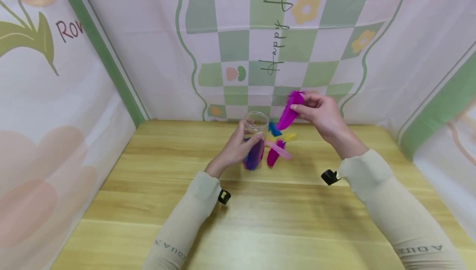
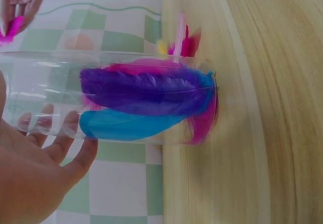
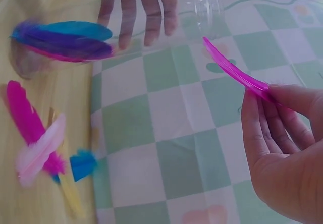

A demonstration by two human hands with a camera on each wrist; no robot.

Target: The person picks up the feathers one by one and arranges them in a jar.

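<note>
A clear, open-topped jar (image 1: 256, 127) stands on the wooden table, gripped around its side by my left hand (image 1: 241, 144). Inside it are several feathers; the left wrist view shows a purple feather (image 2: 136, 90), a blue feather (image 2: 133, 124) and magenta ones behind. My right hand (image 1: 323, 115) pinches a magenta feather (image 1: 290, 111) between thumb and fingers, up and to the right of the jar's mouth. In the right wrist view that feather (image 3: 234, 72) points toward the jar's rim without entering it.
Loose feathers lie on the table just right of the jar: a magenta one (image 3: 25, 110), a pale pink one (image 3: 40, 151), a yellow one (image 3: 70, 193) and a blue one (image 3: 82, 164). Behind the table (image 1: 238, 220) hangs a checkered cloth (image 1: 234, 46).
</note>
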